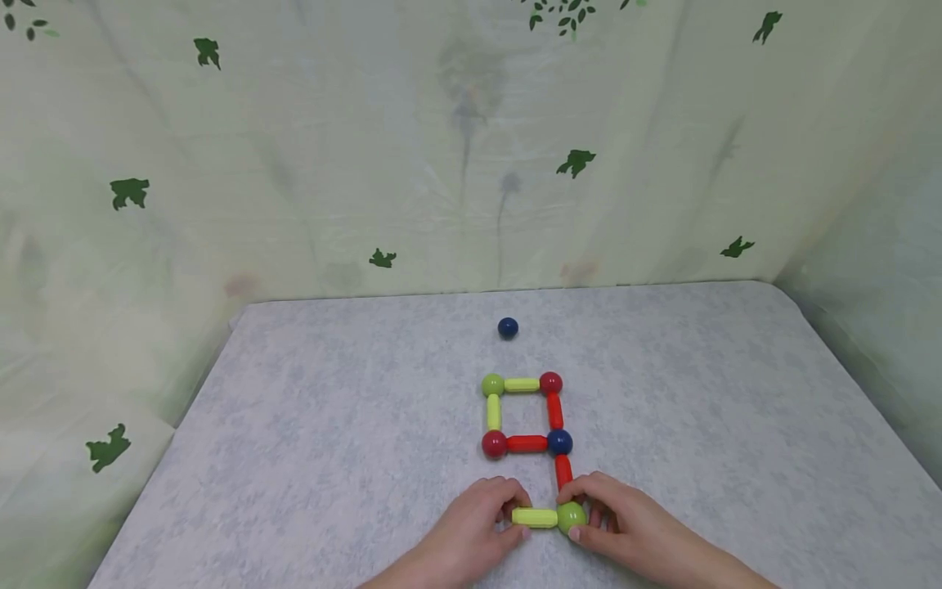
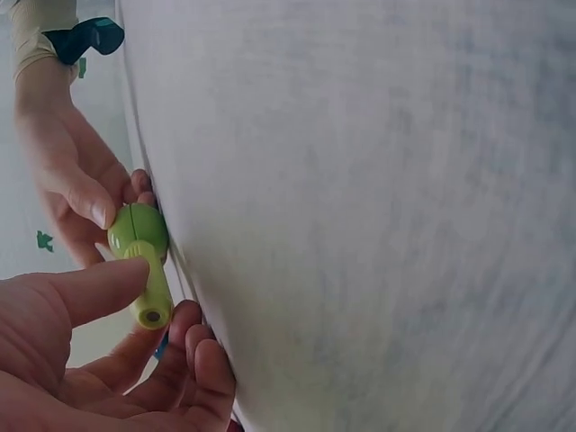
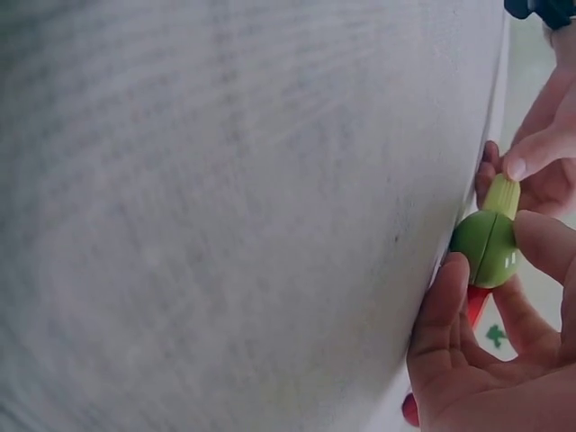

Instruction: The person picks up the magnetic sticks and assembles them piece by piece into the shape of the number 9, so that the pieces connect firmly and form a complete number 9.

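Observation:
In the head view my left hand (image 1: 482, 519) pinches the outer end of a yellow-green rod (image 1: 535, 517), its thumb on the near side. The rod's other end meets a green ball (image 1: 572, 517), which my right hand (image 1: 625, 519) grips between thumb and fingers. From that ball a red rod (image 1: 563, 472) runs up to a dark blue ball (image 1: 560, 442), partly covered by the right fingers. The blue ball is a corner of a square of rods and balls, with red balls (image 1: 495, 443) and another green ball (image 1: 493, 385). A dark hole shows in the rod's free end (image 2: 154, 316) in the left wrist view.
A loose dark blue ball (image 1: 508, 328) lies beyond the square. The table (image 1: 331, 425) has a grey mottled cover. Behind it hangs a pale curtain (image 1: 331, 164) with green leaf and bird prints, which also runs along both sides.

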{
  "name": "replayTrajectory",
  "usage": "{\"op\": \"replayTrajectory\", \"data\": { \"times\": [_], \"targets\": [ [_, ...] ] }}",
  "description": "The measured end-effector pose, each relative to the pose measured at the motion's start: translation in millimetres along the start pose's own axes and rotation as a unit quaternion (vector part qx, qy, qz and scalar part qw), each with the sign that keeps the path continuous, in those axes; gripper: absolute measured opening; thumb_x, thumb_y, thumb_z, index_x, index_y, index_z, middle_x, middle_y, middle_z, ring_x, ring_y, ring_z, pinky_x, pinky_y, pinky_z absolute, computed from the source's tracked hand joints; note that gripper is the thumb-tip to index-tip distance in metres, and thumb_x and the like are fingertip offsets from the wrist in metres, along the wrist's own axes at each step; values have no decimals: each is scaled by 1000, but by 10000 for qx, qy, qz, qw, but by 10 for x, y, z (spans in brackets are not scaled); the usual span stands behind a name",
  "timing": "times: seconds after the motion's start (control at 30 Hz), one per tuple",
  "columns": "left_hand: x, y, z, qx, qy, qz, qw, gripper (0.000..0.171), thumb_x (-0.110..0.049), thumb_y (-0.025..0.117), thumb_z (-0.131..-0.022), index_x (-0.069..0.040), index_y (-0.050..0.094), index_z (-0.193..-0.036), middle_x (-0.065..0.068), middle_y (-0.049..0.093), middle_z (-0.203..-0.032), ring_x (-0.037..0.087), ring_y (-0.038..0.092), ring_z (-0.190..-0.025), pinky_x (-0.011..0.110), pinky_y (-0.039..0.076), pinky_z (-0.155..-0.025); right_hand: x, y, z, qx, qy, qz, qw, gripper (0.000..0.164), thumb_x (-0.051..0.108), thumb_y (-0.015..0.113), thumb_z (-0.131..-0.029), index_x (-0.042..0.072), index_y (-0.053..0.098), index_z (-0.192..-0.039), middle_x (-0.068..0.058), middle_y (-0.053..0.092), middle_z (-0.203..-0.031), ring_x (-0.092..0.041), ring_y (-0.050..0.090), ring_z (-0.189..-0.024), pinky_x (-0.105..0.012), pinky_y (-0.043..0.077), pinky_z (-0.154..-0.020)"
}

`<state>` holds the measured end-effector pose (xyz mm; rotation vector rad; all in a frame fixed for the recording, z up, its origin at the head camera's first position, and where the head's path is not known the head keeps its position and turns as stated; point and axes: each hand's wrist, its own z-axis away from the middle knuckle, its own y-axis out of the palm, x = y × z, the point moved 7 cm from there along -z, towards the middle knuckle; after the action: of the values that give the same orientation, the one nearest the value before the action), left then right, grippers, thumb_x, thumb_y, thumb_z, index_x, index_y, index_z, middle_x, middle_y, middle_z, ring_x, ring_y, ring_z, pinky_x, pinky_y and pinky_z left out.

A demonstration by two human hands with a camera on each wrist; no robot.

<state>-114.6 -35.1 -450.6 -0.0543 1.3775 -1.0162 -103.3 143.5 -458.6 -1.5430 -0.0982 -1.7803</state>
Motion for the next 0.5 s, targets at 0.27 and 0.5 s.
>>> {"op": "replayTrajectory", "data": {
  "times": [0.27, 0.5],
  "targets": [
    [-46, -242, 9, -227, 285, 283, 9989, 12, -22, 71, -90, -20, 66, -101, -10, 56, -82, 9, 51, -73, 24, 44, -63, -4, 0, -4, 20, -72, -51, 10000, 29, 31, 70, -92, 26, 61, -120, 3, 57, -94, -14, 54, -77, -25, 46, -62],
    [102, -700, -182, -1071, 326, 646, 9916, 11, -20, 61, -97, -16, 67, -105, -3, 58, -89, 16, 52, -79, 27, 45, -64, -8, 1, -4, 21, -37, 8, 10000, 29, 31, 70, -92, 26, 61, -120, 4, 57, -94, -14, 54, -77, -25, 46, -62]
  ]
}}
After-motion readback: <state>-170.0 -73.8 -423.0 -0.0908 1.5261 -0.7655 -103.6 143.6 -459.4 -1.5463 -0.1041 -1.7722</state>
